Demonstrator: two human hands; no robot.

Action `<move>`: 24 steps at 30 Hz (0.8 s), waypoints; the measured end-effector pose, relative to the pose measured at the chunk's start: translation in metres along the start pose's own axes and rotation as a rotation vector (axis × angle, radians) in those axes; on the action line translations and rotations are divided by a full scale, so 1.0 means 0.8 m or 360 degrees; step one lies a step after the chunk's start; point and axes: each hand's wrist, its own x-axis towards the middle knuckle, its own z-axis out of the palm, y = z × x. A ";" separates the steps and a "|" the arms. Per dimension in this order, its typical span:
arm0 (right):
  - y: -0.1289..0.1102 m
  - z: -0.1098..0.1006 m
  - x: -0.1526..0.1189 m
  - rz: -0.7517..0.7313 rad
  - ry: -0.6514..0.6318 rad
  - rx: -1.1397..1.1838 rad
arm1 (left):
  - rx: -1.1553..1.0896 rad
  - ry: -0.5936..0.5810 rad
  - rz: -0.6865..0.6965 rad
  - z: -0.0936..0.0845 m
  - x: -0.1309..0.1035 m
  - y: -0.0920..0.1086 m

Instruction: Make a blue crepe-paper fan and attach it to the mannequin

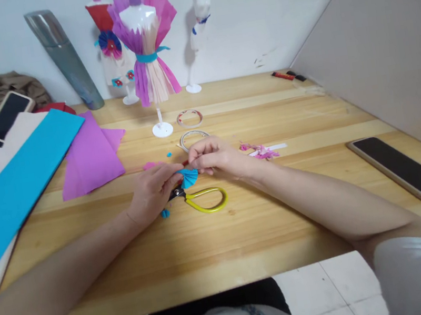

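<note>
I take my clock from the blue paper fan (189, 178), held just above the table (270, 233), with 12 at the wall. Scissors (207, 200) lie right under my work, yellow handles toward 5. Tape rolls (178, 120) sit toward 12, pink shreds (263, 153) near 3, and a large phone (408, 169) well out at 3. A purple sheet (90, 158) spreads at 10, a long blue sheet (32, 191) at 9, and a bottle (67, 60) leans at 11.

My left hand (155, 187) has thumb and forefinger closed on the fan's left edge. My right hand (208, 158) is curled, fingertips together at the fan's upper right; whether they grip it, I cannot tell. The left hand and fan hide most of the blades. Something red behind my fingertips is hard to make out. The blue sheet runs off my view at 9, and the purple-skirted dress form (144, 56) partly covers the red-topped one (100, 18).

I count one fan, one pair of scissors, two tape rolls, two phones, one bottle and three dress forms.
</note>
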 end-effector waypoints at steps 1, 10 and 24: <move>-0.001 0.000 0.000 0.0002 -0.0009 0.0024 | -0.0003 -0.0004 0.0054 0.000 0.000 0.000; -0.005 -0.002 -0.001 0.0001 -0.0037 0.0030 | 0.0153 0.0077 0.0520 -0.003 0.000 0.002; 0.004 -0.009 0.000 -0.0032 -0.0140 -0.0115 | 0.0225 0.0151 0.0659 -0.001 -0.001 0.002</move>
